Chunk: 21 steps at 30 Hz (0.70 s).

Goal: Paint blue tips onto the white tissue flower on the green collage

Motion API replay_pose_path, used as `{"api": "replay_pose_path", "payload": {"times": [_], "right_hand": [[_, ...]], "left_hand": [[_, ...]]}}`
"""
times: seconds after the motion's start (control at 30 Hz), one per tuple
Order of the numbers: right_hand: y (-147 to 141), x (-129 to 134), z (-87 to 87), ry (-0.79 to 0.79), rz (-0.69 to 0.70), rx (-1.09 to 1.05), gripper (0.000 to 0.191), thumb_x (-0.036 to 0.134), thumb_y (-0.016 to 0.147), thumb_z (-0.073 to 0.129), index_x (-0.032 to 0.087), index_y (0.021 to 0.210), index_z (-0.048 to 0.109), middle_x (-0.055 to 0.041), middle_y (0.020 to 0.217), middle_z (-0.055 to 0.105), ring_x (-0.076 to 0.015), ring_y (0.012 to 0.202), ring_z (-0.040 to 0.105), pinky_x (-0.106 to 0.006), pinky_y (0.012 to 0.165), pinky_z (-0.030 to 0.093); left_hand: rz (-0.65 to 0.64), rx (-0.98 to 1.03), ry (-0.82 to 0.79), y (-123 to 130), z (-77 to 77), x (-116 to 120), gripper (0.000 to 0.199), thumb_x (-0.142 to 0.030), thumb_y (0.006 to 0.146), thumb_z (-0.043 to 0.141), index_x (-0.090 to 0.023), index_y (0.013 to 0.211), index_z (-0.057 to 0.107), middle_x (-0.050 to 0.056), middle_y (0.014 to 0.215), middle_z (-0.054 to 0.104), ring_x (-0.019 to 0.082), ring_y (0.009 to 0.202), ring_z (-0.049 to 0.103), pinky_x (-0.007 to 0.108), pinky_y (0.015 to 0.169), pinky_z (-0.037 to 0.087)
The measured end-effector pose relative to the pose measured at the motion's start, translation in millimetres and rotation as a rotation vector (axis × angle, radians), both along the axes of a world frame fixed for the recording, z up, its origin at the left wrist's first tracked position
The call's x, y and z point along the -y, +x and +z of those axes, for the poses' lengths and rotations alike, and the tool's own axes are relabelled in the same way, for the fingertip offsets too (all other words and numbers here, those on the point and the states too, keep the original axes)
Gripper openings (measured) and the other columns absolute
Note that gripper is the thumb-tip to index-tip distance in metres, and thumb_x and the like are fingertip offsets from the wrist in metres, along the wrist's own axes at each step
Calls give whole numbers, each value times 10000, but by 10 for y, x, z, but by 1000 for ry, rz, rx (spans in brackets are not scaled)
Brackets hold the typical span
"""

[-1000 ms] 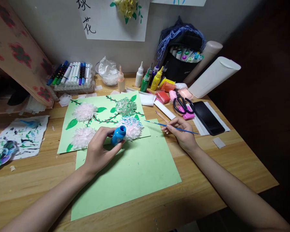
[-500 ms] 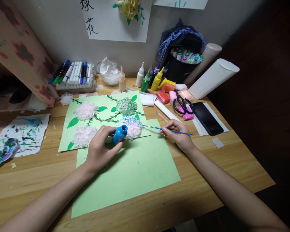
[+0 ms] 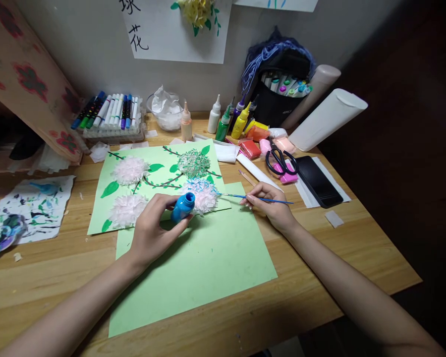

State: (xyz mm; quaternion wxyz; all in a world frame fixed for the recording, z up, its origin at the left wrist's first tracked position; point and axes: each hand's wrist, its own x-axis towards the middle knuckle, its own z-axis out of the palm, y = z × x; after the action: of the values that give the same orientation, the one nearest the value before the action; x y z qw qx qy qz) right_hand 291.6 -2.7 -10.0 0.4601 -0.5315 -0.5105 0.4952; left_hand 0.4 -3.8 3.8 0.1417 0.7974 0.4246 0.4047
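My left hand grips an uncapped blue paint bottle, tilted, over the lower edge of the artwork. Between the fingers of my right hand is a thin blue paintbrush. Its tip meets the right side of a ruffled paper flower, which is pale pink with blue on its upper edges. The flower sits on a light green sheet with painted leaves and branches. Also on it are a green-tinted flower and two pale pink ones. A plain green sheet lies beneath.
Several paint bottles stand behind the artwork, near a bowl of tissue and a marker tray. Black scissors, a phone and clay packets lie at right. A stained cloth and palette are left.
The view has shifted slightly. Both hands keep their holds on the bottle and the paintbrush, and the brush tip stays at the flower's right edge.
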Motion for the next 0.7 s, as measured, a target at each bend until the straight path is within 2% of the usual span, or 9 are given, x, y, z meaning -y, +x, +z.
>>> {"api": "replay_pose_path", "payload": {"times": [0.33, 0.7], "right_hand": [[-3, -10, -2, 14, -25, -10, 268, 418, 742, 746, 196, 722, 597, -35, 708, 754, -130, 611, 666, -240, 545, 521], [39, 4, -39, 38, -40, -23, 250, 401, 752, 742, 208, 739, 584, -24, 711, 752, -136, 610, 662, -265, 553, 544]], "left_hand": [[-4, -6, 8, 5, 10, -1, 246, -165, 794, 687, -191, 1015, 583, 20, 896, 644, 149, 774, 581, 281, 687, 470], [-4, -6, 3, -2, -2, 1, 234, -183, 807, 676, -196, 1022, 587, 23, 895, 649, 153, 776, 584, 289, 691, 475]]}}
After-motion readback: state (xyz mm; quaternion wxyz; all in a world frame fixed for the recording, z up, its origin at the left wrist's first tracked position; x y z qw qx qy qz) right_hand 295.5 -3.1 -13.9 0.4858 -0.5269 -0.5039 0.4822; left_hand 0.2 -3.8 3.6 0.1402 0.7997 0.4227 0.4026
